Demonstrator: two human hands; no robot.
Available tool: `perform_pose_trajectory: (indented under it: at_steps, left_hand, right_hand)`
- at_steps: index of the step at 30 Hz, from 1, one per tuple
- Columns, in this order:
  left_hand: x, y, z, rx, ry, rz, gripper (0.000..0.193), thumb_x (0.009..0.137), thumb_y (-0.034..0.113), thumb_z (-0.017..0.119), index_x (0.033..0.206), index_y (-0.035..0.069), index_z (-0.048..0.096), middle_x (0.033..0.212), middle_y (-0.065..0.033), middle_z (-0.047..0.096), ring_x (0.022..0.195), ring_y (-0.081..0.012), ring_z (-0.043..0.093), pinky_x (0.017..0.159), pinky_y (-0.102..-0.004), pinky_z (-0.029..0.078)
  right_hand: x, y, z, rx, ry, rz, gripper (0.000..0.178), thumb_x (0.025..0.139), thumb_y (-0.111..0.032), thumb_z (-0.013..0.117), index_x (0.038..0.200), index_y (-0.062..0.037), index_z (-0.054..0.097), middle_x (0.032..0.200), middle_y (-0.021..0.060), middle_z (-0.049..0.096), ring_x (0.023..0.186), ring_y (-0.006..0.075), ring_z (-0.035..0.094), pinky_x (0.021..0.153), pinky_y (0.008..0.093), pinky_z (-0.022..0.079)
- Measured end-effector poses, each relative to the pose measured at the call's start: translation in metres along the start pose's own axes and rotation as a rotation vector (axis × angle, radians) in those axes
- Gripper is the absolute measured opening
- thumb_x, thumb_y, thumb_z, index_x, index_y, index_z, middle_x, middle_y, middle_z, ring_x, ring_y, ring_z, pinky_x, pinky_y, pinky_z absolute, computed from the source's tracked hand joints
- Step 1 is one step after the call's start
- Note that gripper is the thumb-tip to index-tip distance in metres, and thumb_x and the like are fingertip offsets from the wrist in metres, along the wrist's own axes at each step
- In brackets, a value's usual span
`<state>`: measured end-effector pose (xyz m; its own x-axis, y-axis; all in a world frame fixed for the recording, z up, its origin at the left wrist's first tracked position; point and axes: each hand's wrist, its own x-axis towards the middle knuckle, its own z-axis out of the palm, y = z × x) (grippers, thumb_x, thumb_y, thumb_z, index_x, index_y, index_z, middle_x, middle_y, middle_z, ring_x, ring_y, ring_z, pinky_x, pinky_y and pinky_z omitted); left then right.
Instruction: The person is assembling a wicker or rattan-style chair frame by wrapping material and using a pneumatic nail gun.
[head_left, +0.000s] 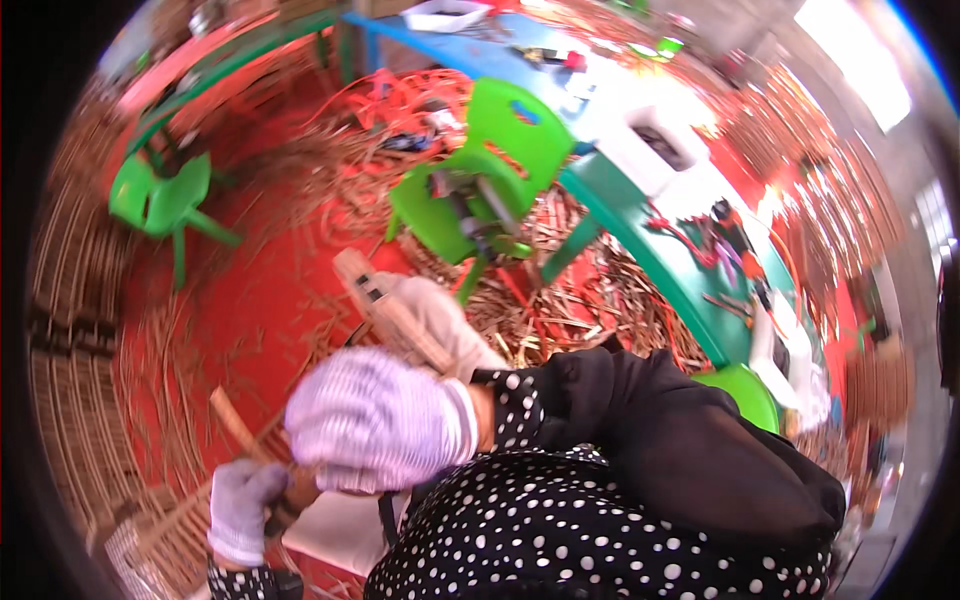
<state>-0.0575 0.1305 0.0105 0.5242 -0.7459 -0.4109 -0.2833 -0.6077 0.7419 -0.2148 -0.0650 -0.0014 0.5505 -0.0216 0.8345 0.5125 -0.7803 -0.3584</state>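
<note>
My left hand (240, 505), in a pale lilac knit glove, is closed at the lower left. Its fingers are around a brown wooden piece (296, 488), partly hidden by both hands. A narrow wooden strip (236, 425) sticks up just beyond it. My right hand (375, 420), in a lilac and white striped knit glove, reaches across toward the left hand. It is blurred, with the fingers curled under, so what they grip is hidden. Beyond the right wrist, a longer wooden bar (395, 315) with dark marks lies against a beige cloth-like shape (440, 310).
Wood strips litter the red floor (270, 290). A green chair (480, 180) with a tool on its seat stands ahead, another green chair (165, 200) at far left. The green table (660, 270) at right holds tools and white containers. Stacked slatted wood (85, 270) lines the left.
</note>
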Motion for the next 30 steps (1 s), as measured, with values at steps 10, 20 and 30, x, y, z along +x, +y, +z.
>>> perform_pose_trajectory:
  at_steps: [10, 20, 30]
  left_hand:
    - [0.013, -0.007, -0.019, -0.059, 0.14, 0.076, 0.031, 0.081, 0.024, 0.063, 0.061, 0.001, 0.059, 0.052, 0.001, 0.047, 0.049, -0.008, 0.043, 0.048, -0.0267, 0.03]
    - [0.065, 0.002, -0.022, -0.196, 0.275, -0.044, 0.027, 0.079, 0.024, 0.065, 0.069, -0.001, 0.062, 0.06, -0.0017, 0.055, 0.054, -0.0088, 0.048, 0.053, -0.0256, 0.037]
    - [0.082, 0.024, -0.038, -0.066, 0.353, -0.108, 0.028, 0.076, 0.024, 0.062, 0.066, -0.002, 0.061, 0.061, -0.0044, 0.058, 0.058, -0.013, 0.053, 0.058, -0.0266, 0.041]
  right_hand:
    - [-0.042, 0.041, -0.008, 0.308, 0.099, 0.962, 0.056, 0.088, -0.044, 0.053, 0.122, -0.0011, 0.046, 0.1, 0.0241, 0.059, 0.096, 0.0371, 0.058, 0.082, 0.0411, 0.046]
    - [-0.091, 0.21, -0.04, -0.078, 0.131, 0.767, 0.041, 0.085, -0.031, 0.063, 0.113, -0.0034, 0.051, 0.091, 0.0145, 0.063, 0.087, 0.0276, 0.062, 0.077, 0.0356, 0.049]
    - [-0.178, 0.398, -0.091, -0.711, -0.581, 1.792, 0.107, 0.069, -0.051, 0.07, 0.144, -0.0013, 0.012, 0.132, 0.0241, 0.047, 0.118, 0.0333, 0.052, 0.099, 0.0382, 0.041]
